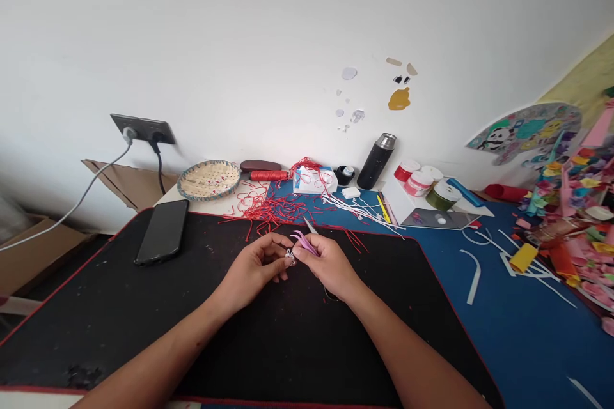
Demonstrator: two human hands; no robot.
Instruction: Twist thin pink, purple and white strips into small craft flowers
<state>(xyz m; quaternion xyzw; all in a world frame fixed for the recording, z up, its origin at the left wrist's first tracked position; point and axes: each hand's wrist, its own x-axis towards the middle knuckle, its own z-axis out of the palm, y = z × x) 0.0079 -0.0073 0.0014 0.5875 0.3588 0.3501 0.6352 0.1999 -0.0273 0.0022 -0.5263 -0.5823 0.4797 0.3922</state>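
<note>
Pink is seen on the strips [303,241], white on the tiny curled piece [290,257], and black edged with red on the desk mat [96,332].

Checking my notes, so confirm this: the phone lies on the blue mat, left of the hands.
No: the phone lies on the black desk mat, as the head view shows, left of the left hand and right hand.
</note>
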